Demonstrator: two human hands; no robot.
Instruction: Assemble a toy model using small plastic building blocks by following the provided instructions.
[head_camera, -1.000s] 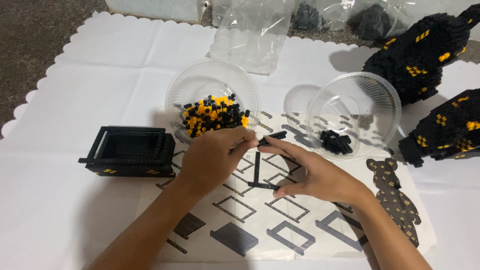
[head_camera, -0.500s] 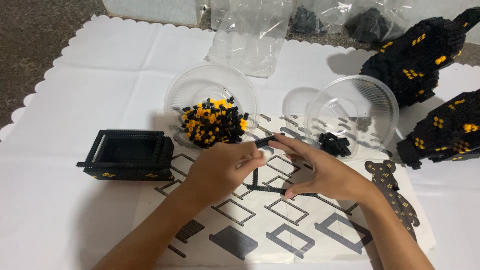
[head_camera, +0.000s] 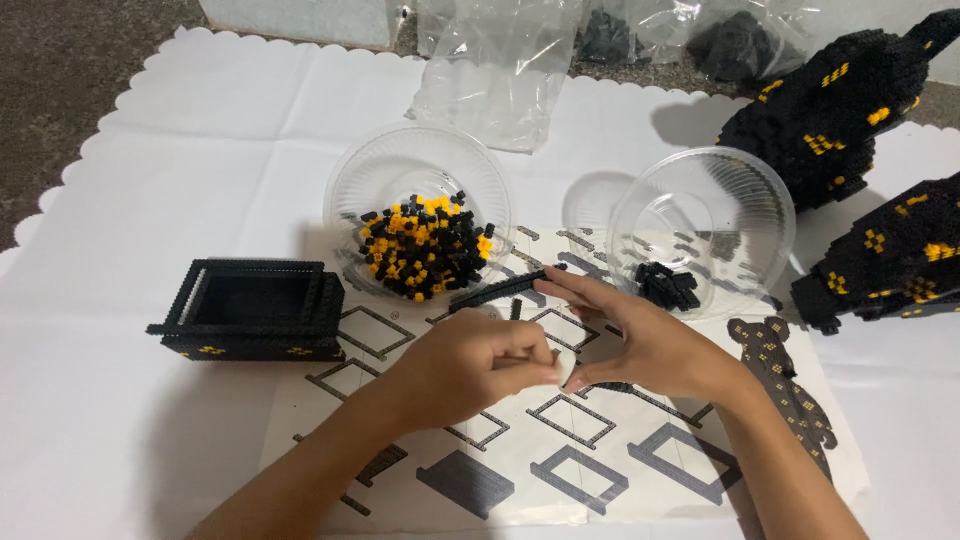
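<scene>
My left hand and my right hand meet over a printed instruction sheet. Between them is a thin black brick frame. Its long bar sticks out to the upper left, and the rest is hidden behind my fingers. My right index fingertip rests on the bar's end. The left thumb and fingers are pinched together against the right thumb, at the frame's lower part. Just behind the hands stands a clear bowl of small black and yellow bricks.
A black open box build sits to the left. A second clear bowl, tilted, holds a few black bricks. Two large black-and-yellow brick models stand at right. Plastic bags lie at the back of the white cloth.
My left hand has moved down and right, toward me, and now pinches against the right thumb. The frame's upright bar is now mostly covered by my fingers.
</scene>
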